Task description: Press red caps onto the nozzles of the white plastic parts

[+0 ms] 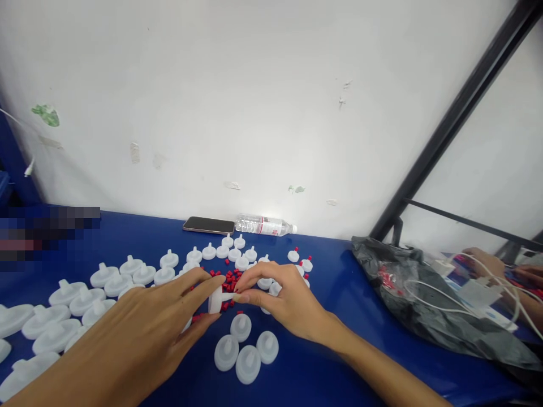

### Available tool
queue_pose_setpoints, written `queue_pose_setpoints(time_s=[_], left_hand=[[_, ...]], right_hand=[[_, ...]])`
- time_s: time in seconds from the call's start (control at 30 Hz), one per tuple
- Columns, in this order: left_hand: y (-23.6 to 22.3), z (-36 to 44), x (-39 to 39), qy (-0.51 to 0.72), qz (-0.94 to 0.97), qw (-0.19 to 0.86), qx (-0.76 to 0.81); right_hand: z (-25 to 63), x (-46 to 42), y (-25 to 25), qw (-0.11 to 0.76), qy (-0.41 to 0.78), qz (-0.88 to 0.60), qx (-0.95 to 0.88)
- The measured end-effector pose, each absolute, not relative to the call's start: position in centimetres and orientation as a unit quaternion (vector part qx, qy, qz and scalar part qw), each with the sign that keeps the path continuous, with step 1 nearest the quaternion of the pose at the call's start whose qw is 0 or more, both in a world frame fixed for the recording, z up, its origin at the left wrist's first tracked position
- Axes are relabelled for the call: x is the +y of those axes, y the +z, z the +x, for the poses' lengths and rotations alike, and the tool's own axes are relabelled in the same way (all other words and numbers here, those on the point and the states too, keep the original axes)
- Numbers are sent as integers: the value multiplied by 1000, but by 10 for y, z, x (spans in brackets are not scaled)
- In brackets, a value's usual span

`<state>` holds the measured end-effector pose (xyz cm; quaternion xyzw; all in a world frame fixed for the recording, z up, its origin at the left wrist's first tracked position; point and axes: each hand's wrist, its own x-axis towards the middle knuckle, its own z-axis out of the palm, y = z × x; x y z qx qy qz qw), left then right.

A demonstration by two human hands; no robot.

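Thumb and fingers of my left hand [148, 316] are clamped on the rim of a white disc [215, 302], which I hold tipped on its edge, just above the counter [339, 316], with its stem [228, 296] pointing to my right. My right hand [280, 297] comes up to it from the other side, thumb and forefinger pinched together at the stem's end; whether a red cap sits between those fingertips I cannot tell. So the two hands are near each other, joined only by that one piece.

Just beyond and below my fingers lies a loose pile of red caps [229, 278]. Four uncapped discs [248, 364] sit close together nearer to me, stems up. A large spread of similar discs [104, 275] covers the counter to my left and runs on behind the pile. Past my right hand, a few capped discs [293, 255] stand with red tips on their stems.

Against the wall [254, 102] lie a dark-screened phone [208, 225] and, just beside it, a clear bottle [267, 225] on its side. Over to my right, a black plastic bag [407, 322] bears a clear bag [389, 281] with red bits in it, and a white cable [441, 307] crosses it. Beyond the dark post [449, 118], another person's hand [487, 263] shows.
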<state>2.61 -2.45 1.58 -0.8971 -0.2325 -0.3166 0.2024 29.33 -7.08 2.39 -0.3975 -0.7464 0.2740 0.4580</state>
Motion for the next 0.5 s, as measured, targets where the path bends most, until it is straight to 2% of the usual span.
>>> queue_pose_setpoints(time_s=[0.17, 0.27, 0.37, 0.5], left_hand=[[7, 21, -25, -320, -910, 202, -168], [3, 14, -26, -334, -907, 215, -140], [2, 13, -31, -370, -896, 180, -166], [4, 19, -37, -395, -898, 135, -135]], right_hand=[[292, -71, 22, 470, 350, -396, -707], [294, -70, 23, 477, 441, -373, -662], [296, -71, 23, 473, 544, -309, -621], [292, -80, 25, 432, 602, -275, -613]])
